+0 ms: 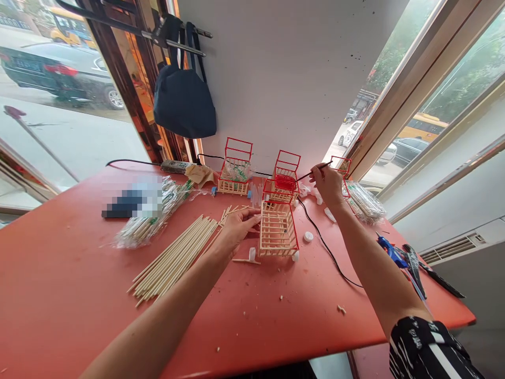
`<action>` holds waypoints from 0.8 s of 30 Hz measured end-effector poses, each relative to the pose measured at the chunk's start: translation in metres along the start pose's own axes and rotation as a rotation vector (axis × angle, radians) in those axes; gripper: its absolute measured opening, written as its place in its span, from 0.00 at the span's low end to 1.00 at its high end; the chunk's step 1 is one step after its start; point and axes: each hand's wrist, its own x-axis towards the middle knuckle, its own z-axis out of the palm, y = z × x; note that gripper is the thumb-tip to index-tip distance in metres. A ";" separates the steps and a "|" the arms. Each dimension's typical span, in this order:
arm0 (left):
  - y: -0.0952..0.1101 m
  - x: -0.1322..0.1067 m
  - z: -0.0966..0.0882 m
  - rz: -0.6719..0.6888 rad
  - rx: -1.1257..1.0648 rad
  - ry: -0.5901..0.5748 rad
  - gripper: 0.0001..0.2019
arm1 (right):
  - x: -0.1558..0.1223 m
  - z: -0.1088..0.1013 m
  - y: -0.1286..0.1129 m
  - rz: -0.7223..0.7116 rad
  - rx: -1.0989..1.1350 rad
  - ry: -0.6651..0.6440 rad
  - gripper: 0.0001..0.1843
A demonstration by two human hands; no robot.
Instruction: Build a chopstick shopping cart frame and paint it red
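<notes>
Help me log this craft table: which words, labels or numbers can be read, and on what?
No text reads clearly anywhere.
Number plate on the grey car: too small and blurred.
Green print on the wrapped stick packets: too small.
Flat item on the table: blurred out.

**Stick cart mid table, both grips busy**

Left grip laid against the left side of the stick cart, fingers stretched out. Right grip pinches a thin rod farther back, just right of the red-framed cart. Loose stick bundle lies left on the table. Blue glue gun at right edge.
</notes>
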 end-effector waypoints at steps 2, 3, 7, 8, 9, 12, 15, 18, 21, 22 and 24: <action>0.000 0.000 0.000 -0.003 0.002 0.003 0.25 | -0.001 0.001 -0.003 -0.007 -0.024 -0.016 0.11; 0.000 0.000 0.000 -0.004 0.002 0.005 0.24 | -0.002 0.001 -0.004 -0.007 -0.025 -0.008 0.10; -0.001 0.000 0.000 0.007 0.002 0.007 0.24 | -0.007 -0.005 -0.008 0.018 0.075 0.075 0.11; -0.001 0.000 0.000 0.011 0.002 0.006 0.24 | -0.010 -0.011 -0.009 0.029 0.117 0.111 0.11; -0.001 0.000 0.000 0.014 0.002 0.005 0.24 | -0.014 -0.018 -0.011 0.035 0.163 0.161 0.12; -0.001 0.000 0.000 0.019 0.007 0.003 0.25 | -0.032 -0.049 -0.020 0.017 0.322 0.389 0.14; 0.000 -0.001 0.001 0.022 0.007 0.002 0.25 | -0.065 -0.079 -0.033 0.005 0.481 0.509 0.13; -0.001 0.000 0.000 0.022 0.008 0.005 0.24 | -0.109 -0.090 -0.052 0.041 0.527 0.431 0.14; -0.004 0.003 -0.001 0.041 0.013 0.015 0.23 | -0.151 -0.079 -0.076 0.047 0.520 0.305 0.14; -0.005 0.003 -0.001 0.048 0.013 0.019 0.23 | -0.162 -0.073 -0.083 0.022 0.518 0.263 0.14; -0.007 0.004 -0.002 0.061 0.011 0.017 0.23 | -0.178 -0.062 -0.094 -0.019 0.515 0.189 0.13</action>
